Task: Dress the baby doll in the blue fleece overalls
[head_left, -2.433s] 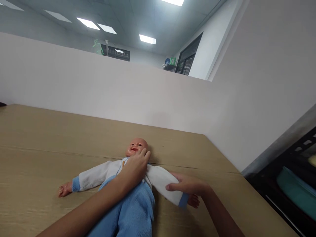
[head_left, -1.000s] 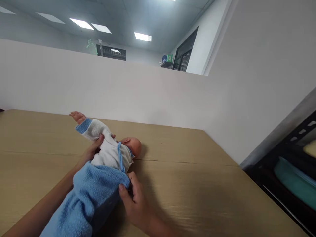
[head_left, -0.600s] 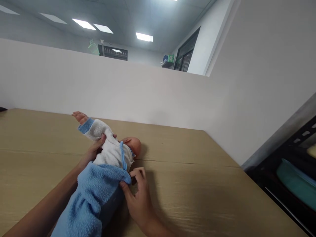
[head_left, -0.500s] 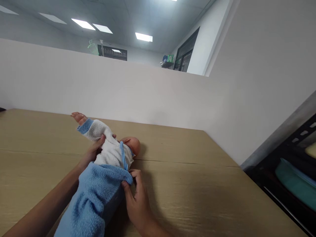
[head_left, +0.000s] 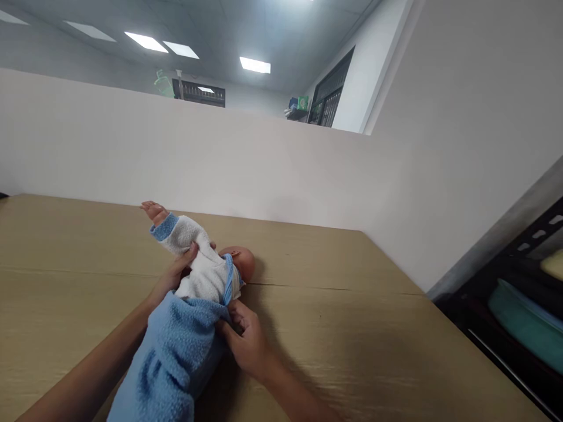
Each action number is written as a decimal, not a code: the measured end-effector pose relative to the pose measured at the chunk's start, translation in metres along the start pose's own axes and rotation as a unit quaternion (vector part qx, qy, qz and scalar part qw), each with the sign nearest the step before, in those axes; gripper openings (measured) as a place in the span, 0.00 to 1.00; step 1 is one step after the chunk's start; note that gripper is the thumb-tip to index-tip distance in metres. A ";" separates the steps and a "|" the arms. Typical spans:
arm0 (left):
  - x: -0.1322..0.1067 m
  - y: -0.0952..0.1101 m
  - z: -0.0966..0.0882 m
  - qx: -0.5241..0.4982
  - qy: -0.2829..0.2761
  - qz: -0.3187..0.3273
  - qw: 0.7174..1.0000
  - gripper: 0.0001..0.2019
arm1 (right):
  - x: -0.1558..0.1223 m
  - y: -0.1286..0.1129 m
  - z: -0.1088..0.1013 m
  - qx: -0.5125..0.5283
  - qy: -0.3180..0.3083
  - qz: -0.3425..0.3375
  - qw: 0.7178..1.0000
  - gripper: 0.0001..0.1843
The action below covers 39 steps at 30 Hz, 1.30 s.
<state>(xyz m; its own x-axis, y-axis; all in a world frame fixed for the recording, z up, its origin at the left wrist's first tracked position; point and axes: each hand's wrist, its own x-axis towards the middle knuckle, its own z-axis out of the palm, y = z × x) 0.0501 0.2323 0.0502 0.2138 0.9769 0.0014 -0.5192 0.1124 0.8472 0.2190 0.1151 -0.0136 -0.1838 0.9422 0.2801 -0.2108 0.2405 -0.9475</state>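
A baby doll (head_left: 206, 272) lies turned on its side on the table, its head (head_left: 244, 261) away from me and one arm stretched out to the upper left. It wears a white fleece top with blue cuffs and trim, and blue fleece trousers (head_left: 182, 346). My left hand (head_left: 182, 265) is wrapped around the doll's upper body below the raised arm; some of its fingers are hidden behind the doll. With my right hand (head_left: 246, 337) I pinch the trousers' waistband at the doll's back, close to the hem of the top.
The doll rests on a wide tan table (head_left: 343, 328) with a seam across it. A low white wall (head_left: 264, 170) stands behind the table. To the right, a dark rack (head_left: 519, 258) holds a teal item (head_left: 528, 319) and something yellow.
The doll's upper body and arm have shifted slightly right together with my left hand. My right hand has moved in closer to the doll's back, at the waistband.
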 end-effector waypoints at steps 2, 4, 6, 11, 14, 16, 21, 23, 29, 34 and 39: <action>0.000 0.001 0.001 0.003 -0.010 0.000 1.000 0.35 | -0.007 -0.004 0.001 -0.079 0.037 -0.030 0.996 0.09; -0.005 0.002 0.005 0.006 -0.022 -0.004 1.000 0.34 | -0.014 -0.012 0.004 -0.141 0.097 -0.073 0.982 0.08; -0.011 0.004 0.013 0.016 -0.025 0.001 1.000 0.34 | -0.019 -0.024 0.009 -0.185 0.139 -0.126 0.965 0.11; -0.023 0.009 0.030 0.034 -0.025 0.003 0.999 0.35 | -0.012 -0.069 0.020 -0.290 0.113 -0.157 0.937 0.05; -0.026 0.009 0.032 0.029 -0.035 -0.007 0.999 0.33 | -0.006 -0.092 0.021 -0.312 0.061 -0.118 0.941 0.10; -0.026 0.009 0.031 0.028 -0.035 -0.006 0.999 0.32 | -0.005 -0.104 0.020 -0.286 0.015 -0.116 0.951 0.09; -0.025 0.004 0.030 0.029 -0.045 -0.002 0.999 0.32 | 0.007 -0.109 0.023 -0.268 -0.015 -0.183 0.946 0.03; -0.025 0.002 0.028 0.027 -0.051 -0.001 0.998 0.32 | 0.017 -0.099 0.021 -0.281 0.054 -0.198 0.938 0.04; -0.026 0.001 0.031 0.034 -0.035 -0.006 0.999 0.34 | 0.035 -0.068 0.005 -0.284 0.189 -0.067 0.938 0.07; -0.032 0.006 0.040 0.046 -0.028 -0.015 0.998 0.40 | 0.019 -0.068 0.002 -0.323 0.210 -0.131 0.913 0.07; -0.035 0.002 0.043 0.107 -0.047 0.023 0.993 0.37 | -0.014 -0.082 -0.005 -0.262 0.200 -0.039 0.943 0.15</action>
<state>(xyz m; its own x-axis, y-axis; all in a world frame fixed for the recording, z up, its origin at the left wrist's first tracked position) 0.0771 0.1904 0.0748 0.2762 0.9575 0.0832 -0.3441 0.0177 0.9388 0.2434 0.0831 0.0598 0.2122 0.9042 0.3707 0.3132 0.2964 -0.9022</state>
